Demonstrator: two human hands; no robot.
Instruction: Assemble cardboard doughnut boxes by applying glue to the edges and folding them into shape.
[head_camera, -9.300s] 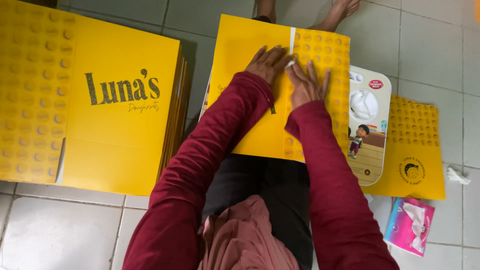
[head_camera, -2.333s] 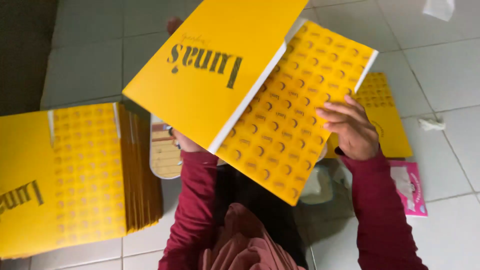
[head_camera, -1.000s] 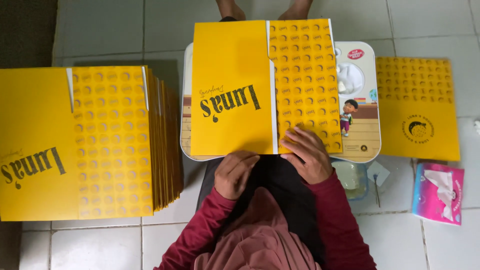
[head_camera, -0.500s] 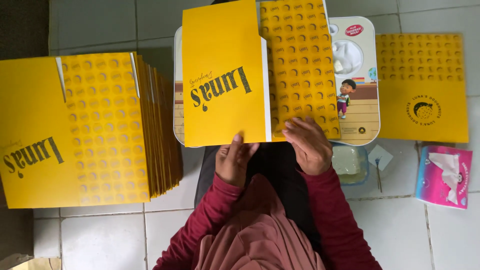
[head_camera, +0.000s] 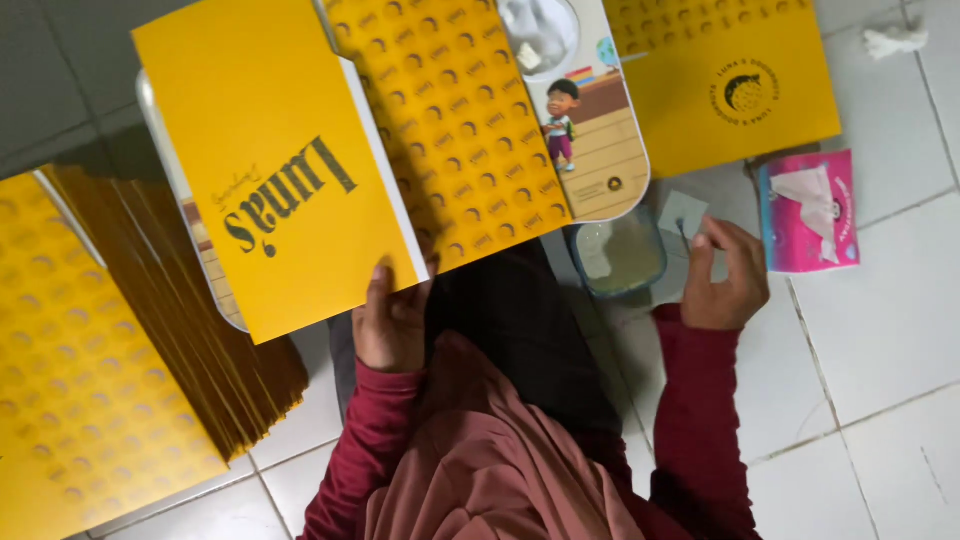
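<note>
A flat yellow cardboard box sheet (head_camera: 290, 180), one panel plain with dark lettering and one patterned with dots (head_camera: 450, 120), lies tilted over a white tray (head_camera: 600, 150) printed with a cartoon child. My left hand (head_camera: 390, 325) grips the sheet's near edge, thumb on top. My right hand (head_camera: 725, 285) is off the sheet, lower right of it on the tiled floor. Its fingertips reach a small grey square piece (head_camera: 683, 212) beside a clear plastic container (head_camera: 620, 255). I cannot tell whether it pinches the piece. Both sleeves are dark red.
A thick stack of the same yellow sheets (head_camera: 100, 350) lies at the left. Another yellow sheet with a round emblem (head_camera: 740, 90) lies at the top right, a pink tissue pack (head_camera: 810, 210) beside it, and a crumpled tissue (head_camera: 895, 40) farther back. White floor tiles (head_camera: 880, 340) surround everything.
My right hand has left the sheet's near edge and moved right to the small square piece by the container. My left hand still holds the sheet, which now sits tilted.
</note>
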